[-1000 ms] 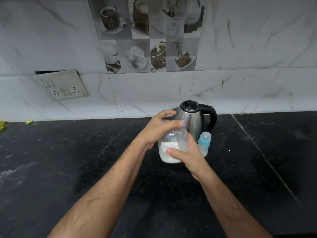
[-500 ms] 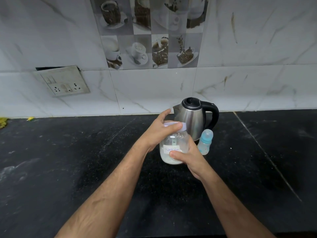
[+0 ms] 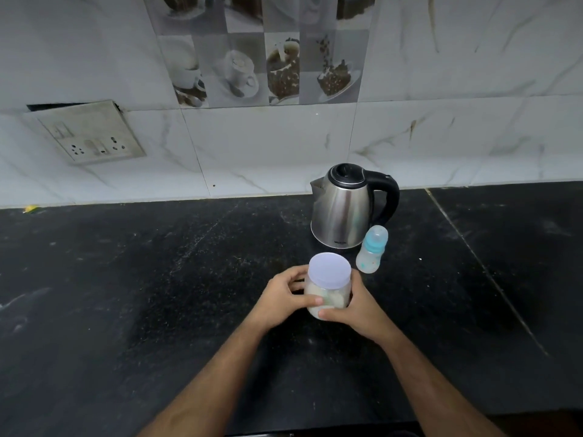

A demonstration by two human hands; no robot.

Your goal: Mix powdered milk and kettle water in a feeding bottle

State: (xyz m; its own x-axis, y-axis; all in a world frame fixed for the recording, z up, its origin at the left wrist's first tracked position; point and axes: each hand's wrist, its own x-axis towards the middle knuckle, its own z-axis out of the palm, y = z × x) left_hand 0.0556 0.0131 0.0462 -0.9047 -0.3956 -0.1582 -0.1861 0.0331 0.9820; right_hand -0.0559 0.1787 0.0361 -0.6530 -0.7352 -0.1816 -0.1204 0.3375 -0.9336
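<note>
Both sets of fingers are curled round a clear jar of white powder [image 3: 328,299], clamping it from either side: the left hand [image 3: 284,299] wraps its left wall with the thumb laid across the front, and the right hand [image 3: 358,307] cups its right wall with the thumb pressed low on the front. The jar wears a pale lilac lid [image 3: 329,269], screwed down flat, and sits at the centre of the black stone counter [image 3: 126,294]. At about 1 o'clock from the jar, just beside it, stands a small capped feeding bottle [image 3: 371,250] with a teal collar. Directly behind the bottle, at 12 o'clock from the jar, is a steel kettle [image 3: 345,212], lid closed, black handle pointing to 3 o'clock. Far off at 10 o'clock a switch plate [image 3: 91,135] hangs crooked on the marble wall tiles [image 3: 457,121]
</note>
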